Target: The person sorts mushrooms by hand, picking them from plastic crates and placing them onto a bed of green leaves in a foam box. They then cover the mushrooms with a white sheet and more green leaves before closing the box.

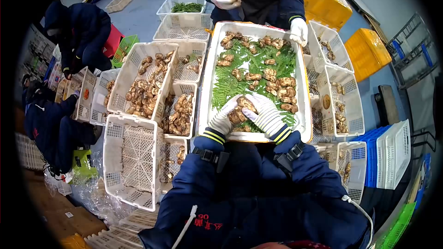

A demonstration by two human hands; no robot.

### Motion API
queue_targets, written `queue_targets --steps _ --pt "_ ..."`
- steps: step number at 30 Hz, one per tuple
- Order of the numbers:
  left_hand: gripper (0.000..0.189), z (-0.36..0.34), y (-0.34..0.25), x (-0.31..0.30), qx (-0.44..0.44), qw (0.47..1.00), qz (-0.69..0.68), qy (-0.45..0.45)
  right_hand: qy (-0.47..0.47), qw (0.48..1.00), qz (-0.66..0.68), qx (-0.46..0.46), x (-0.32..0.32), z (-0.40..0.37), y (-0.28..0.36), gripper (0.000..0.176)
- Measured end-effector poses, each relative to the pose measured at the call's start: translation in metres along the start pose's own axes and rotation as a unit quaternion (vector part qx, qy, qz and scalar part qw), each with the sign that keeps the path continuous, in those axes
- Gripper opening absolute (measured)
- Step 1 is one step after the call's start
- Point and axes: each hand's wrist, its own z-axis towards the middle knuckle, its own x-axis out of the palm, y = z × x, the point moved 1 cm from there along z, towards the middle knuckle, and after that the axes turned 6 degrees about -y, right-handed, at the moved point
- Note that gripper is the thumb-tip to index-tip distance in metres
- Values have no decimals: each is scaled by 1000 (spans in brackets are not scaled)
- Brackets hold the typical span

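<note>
Both hands wear striped white gloves and meet over the near edge of a white foam box [302,106]. My left hand [222,116] is closed on a brown mushroom [236,116]. In my right hand [265,114] is another mushroom [247,103], pale and brown, held against the first. The box is lined with green fern leaves [226,80]. On the leaves lie several brown mushrooms [287,91], clustered on the right side and along the far edge.
A co-worker's gloved hands [224,0] are at the box's far side, one holding a mushroom. White crates of mushrooms [144,97] stand left and right. An empty-looking crate [137,157] is at lower left. Two people work far left. Blue and white crates [392,154] are stacked right.
</note>
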Motion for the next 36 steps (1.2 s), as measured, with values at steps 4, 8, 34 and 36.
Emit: queue_targets --steps 4,8,34,36 --pt "49 5 4 -8 5 1000 -5 27 4 999 -16 -38 1 4 -1 63" --pt "49 6 5 -11 -29 999 -19 8 -19 1000 4 -19 3 2 0 61" --pt "44 11 9 -17 -43 999 -26 -2 -45 998 47 22 10 -5 0 53" --pt "44 11 9 -17 -42 999 -25 -4 -38 998 49 24 8 -5 1 54"
